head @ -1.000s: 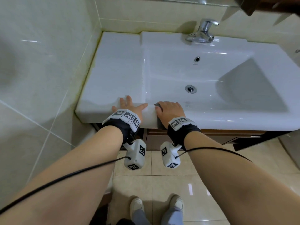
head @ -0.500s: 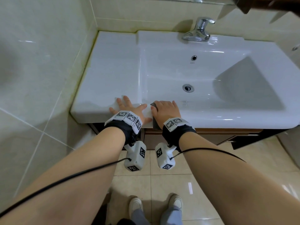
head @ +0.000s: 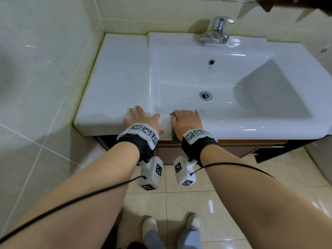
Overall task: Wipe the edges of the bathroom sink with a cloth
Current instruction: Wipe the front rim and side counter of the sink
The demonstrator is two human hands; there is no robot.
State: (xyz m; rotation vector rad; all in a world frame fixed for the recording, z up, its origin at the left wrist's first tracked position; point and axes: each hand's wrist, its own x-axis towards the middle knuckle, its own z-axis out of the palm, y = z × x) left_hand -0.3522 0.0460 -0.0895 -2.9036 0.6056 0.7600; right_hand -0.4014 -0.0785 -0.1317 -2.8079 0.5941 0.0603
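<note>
The white bathroom sink [head: 116,81] fills the upper half of the head view, with its basin to the right. A white cloth [head: 165,125] lies over the front rim and hangs a little down the front face; a grey part [head: 175,136] shows beside my right wrist. My left hand [head: 142,119] lies flat on the cloth with fingers spread. My right hand [head: 186,121] presses the cloth at the basin's front left corner, its fingers curled over the inner rim and hidden.
A chrome tap [head: 214,32] stands at the back of the sink, with the drain [head: 205,95] in the basin floor. A tiled wall [head: 45,69] closes the left side. A dark wooden cabinet [head: 233,150] sits under the sink. My feet [head: 172,229] stand on floor tiles.
Both hands stay on the front rim in almost the same place. The view has shifted slightly.
</note>
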